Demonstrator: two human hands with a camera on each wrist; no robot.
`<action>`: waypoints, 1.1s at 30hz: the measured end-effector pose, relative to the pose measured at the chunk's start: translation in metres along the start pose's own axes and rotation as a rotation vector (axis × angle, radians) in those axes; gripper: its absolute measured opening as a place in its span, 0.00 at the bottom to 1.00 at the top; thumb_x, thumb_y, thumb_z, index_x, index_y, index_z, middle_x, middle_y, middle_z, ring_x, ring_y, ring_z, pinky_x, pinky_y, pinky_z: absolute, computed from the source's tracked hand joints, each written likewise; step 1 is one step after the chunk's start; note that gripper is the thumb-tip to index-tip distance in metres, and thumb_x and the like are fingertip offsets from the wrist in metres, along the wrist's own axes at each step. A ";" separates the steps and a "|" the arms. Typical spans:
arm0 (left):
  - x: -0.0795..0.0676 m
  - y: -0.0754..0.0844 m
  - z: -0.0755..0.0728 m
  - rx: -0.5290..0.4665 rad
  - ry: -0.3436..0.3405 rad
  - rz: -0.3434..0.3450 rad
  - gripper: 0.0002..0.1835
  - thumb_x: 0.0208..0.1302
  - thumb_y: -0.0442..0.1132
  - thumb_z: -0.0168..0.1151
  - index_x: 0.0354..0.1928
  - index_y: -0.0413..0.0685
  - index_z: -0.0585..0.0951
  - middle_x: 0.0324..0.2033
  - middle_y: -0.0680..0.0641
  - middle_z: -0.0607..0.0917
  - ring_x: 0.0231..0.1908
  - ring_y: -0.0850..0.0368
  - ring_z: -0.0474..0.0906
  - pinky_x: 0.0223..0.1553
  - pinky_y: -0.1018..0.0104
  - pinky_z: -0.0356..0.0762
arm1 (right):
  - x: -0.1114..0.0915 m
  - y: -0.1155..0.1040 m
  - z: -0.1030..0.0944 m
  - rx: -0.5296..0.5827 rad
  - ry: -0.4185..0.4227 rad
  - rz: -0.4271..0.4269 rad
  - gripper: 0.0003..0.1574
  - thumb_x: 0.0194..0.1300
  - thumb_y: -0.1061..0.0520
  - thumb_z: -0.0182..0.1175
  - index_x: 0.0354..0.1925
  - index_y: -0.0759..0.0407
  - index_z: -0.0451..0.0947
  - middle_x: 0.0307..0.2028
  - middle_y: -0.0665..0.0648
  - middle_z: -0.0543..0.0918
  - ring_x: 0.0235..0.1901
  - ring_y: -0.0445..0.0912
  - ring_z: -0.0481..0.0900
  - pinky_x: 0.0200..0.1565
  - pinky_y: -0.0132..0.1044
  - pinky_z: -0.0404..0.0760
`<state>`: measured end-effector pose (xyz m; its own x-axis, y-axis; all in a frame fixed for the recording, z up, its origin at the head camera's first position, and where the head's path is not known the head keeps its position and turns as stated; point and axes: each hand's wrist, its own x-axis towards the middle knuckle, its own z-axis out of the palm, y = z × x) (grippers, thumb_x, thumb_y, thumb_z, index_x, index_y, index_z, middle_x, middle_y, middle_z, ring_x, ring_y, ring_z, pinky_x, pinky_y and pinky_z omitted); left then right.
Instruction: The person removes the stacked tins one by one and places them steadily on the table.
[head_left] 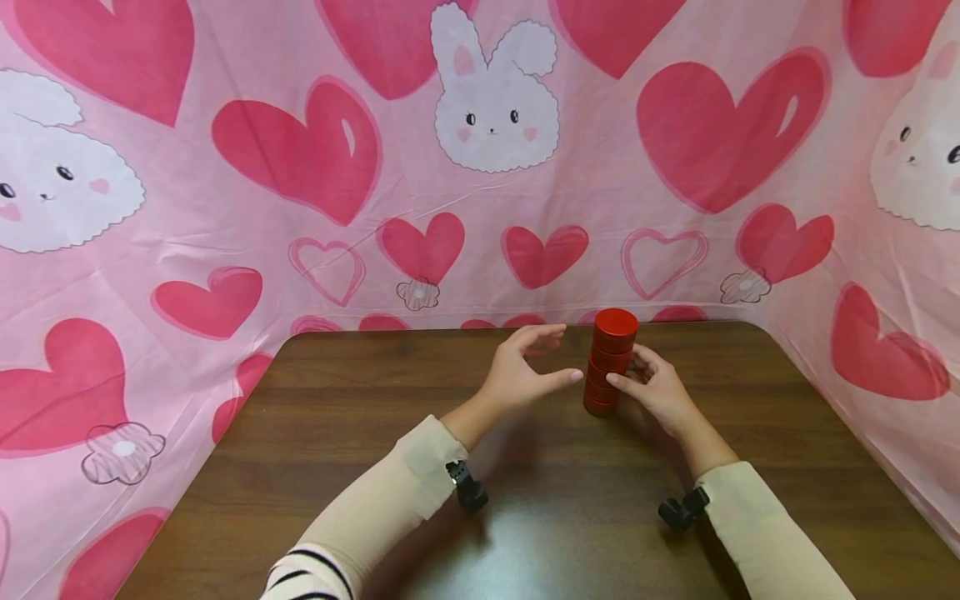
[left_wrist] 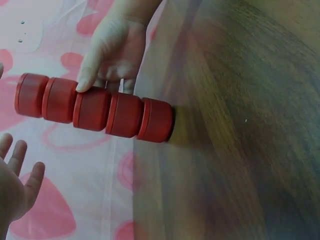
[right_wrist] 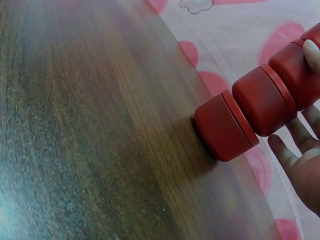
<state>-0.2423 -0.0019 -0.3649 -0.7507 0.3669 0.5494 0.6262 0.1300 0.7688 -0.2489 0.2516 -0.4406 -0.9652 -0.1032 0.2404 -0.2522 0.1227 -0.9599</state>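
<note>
Several round red tins with lids stand one on another in a column (head_left: 609, 362) on the table; the lowest tin (right_wrist: 225, 127) rests on the wood in the right wrist view. My right hand (head_left: 660, 392) holds the column at about mid-height from the right, its thumb (left_wrist: 89, 72) against a middle tin and its fingers partly hidden behind. To the left, my left hand (head_left: 525, 367) is held up with thumb and fingers spread apart, nothing in it. A gap separates it from the tins in the left wrist view.
The dark wooden table (head_left: 360, 417) ends just behind the tins, where a pink cloth (head_left: 480, 200) with hearts and rabbits hangs. The cloth also lines both sides. Small black cameras are strapped to both wrists.
</note>
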 end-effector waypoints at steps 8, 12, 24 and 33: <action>0.007 0.026 0.005 -0.001 0.023 -0.039 0.27 0.51 0.31 0.75 0.56 0.35 0.79 0.46 0.37 0.83 0.48 0.45 0.81 0.51 0.66 0.78 | 0.000 0.002 0.000 0.013 0.001 -0.020 0.28 0.64 0.63 0.65 0.62 0.57 0.71 0.47 0.38 0.81 0.49 0.36 0.77 0.51 0.23 0.74; 0.015 0.003 0.016 -0.008 0.032 -0.062 0.29 0.50 0.33 0.76 0.57 0.40 0.80 0.48 0.41 0.83 0.48 0.50 0.80 0.50 0.68 0.78 | 0.001 0.002 0.000 0.013 0.004 -0.022 0.28 0.64 0.63 0.65 0.61 0.56 0.71 0.46 0.38 0.80 0.49 0.35 0.77 0.50 0.23 0.74; 0.032 -0.012 0.037 -0.054 0.043 -0.110 0.31 0.49 0.38 0.78 0.58 0.48 0.80 0.52 0.49 0.82 0.50 0.62 0.79 0.50 0.61 0.80 | 0.002 -0.002 0.002 0.059 -0.004 -0.043 0.26 0.63 0.67 0.64 0.55 0.43 0.75 0.45 0.39 0.82 0.47 0.36 0.77 0.50 0.24 0.74; 0.043 -0.014 0.049 -0.094 0.037 -0.154 0.31 0.50 0.38 0.78 0.59 0.49 0.80 0.51 0.54 0.81 0.51 0.57 0.80 0.50 0.63 0.80 | 0.001 0.000 0.000 0.048 -0.008 -0.040 0.26 0.64 0.66 0.64 0.55 0.42 0.75 0.45 0.39 0.82 0.47 0.35 0.78 0.49 0.23 0.75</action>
<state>-0.2728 0.0574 -0.3685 -0.8444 0.3146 0.4336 0.4824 0.0943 0.8709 -0.2501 0.2510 -0.4399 -0.9536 -0.1151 0.2782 -0.2873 0.0709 -0.9552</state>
